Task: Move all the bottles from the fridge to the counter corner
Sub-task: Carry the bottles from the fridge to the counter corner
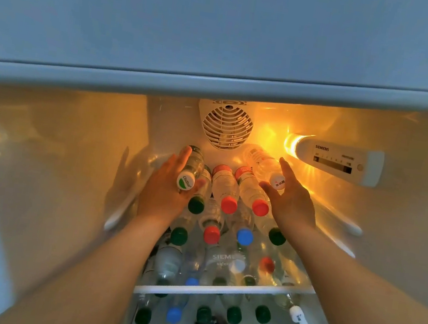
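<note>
Pickup step, top fridge shelf (218, 288), far end.
Left hand (168, 191) grips white-capped bottle (190, 168); right hand (291, 199), fingers spread, touches another bottle (266, 167), not yet closed. Next: close, withdraw both.

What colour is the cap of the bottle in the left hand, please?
White with a green mark, on the cap in the left hand; head view.

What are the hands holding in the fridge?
Left hand grips a white-capped bottle near its cap end. Right hand only reaches around another bottle.
</note>
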### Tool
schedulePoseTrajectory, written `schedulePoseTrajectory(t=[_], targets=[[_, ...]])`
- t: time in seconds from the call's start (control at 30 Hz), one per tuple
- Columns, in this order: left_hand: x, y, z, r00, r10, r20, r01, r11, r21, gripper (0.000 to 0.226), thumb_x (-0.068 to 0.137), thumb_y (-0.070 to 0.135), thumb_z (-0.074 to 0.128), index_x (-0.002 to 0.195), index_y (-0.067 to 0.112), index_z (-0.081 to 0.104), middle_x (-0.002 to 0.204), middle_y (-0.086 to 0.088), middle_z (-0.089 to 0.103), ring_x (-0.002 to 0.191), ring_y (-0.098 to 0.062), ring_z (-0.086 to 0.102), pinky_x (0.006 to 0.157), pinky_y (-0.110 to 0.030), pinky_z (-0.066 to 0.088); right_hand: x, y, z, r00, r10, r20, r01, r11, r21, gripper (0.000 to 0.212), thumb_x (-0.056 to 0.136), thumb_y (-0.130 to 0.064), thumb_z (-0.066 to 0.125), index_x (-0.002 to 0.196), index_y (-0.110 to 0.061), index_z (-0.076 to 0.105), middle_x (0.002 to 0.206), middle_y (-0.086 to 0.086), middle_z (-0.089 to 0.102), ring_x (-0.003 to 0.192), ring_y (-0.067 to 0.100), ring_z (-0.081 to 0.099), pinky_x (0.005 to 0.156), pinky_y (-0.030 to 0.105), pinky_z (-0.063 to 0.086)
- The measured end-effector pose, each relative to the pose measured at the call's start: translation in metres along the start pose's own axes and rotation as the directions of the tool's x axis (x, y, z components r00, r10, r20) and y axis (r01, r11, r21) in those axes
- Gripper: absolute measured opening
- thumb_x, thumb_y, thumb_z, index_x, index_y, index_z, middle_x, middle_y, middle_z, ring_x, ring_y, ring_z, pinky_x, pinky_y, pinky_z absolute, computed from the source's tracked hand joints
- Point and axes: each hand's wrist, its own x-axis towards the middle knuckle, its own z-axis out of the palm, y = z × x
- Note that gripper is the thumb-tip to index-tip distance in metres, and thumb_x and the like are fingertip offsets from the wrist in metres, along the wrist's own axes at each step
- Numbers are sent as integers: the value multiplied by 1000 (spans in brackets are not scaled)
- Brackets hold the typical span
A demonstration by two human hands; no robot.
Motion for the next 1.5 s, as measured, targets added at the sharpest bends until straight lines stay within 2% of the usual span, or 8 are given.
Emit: schedulePoseTrajectory(t=[0.13,0.33,0.53,0.63,0.8,1.0,1.17,1.5], targets=[[-14,9,-9,998,59,-23,-60,997,-38,62,89,48,60,143,35,32,148,7,35,131,-19,40,100,-34,38,-14,-15,-10,998,-24,-60,33,987,155,64,92,-42,58,148,-38,26,152,-8,37,137,21,40,105,40,38],[-45,48,-43,998,-19,-63,-1,955,-295,38,85,40,68,111,52,43,119,18,51,109,-9,54,90,-29,47,-37,-64,-51,987,-8,-163,84,882,464,46,94,-27,60,137,-28,45,139,-4,51,127,16,44,99,27,33],[-78,102,-95,980,-159,-120,86,882,-463,29,89,33,66,114,30,52,97,16,59,88,-2,57,71,-15,44,-66,-106,-97,966,-75,-246,193,843,503,32,93,-21,60,124,-16,51,109,-1,59,99,19,53,81,23,37],[-107,129,-127,980,-154,-124,87,898,-431,14,90,33,63,99,26,55,88,13,59,81,-3,55,65,-19,41,-92,-118,-124,976,-155,-153,208,865,456,28,93,-21,59,120,-16,53,100,-5,53,89,16,47,70,24,37],[-166,153,-171,965,-235,-118,167,893,-419,18,90,31,62,80,23,50,78,6,55,71,-10,51,60,-25,37,-142,-125,-152,978,-206,32,161,846,508,22,93,-27,58,114,-23,54,107,-7,54,94,15,49,75,31,37],[-240,164,-213,903,-418,-100,350,850,-393,24,89,37,63,90,13,58,82,1,61,74,-17,56,63,-31,43,-211,-140,-160,923,-291,253,121,841,527,12,90,-26,61,101,-26,56,95,-7,57,89,15,53,73,31,41],[-315,156,-253,831,-546,-105,502,817,-285,18,90,36,62,81,21,59,85,1,64,73,-16,55,64,-30,42,-278,-156,-149,832,-378,406,114,832,543,11,86,-26,66,92,-18,62,87,-4,63,79,12,57,65,26,42],[-482,121,-347,609,-731,-307,732,667,-136,24,86,37,65,76,20,52,78,1,59,73,-17,55,66,-30,43,-432,-229,-109,517,-567,641,1,749,662,15,82,-25,73,85,-14,64,80,1,63,74,16,57,69,30,45]])
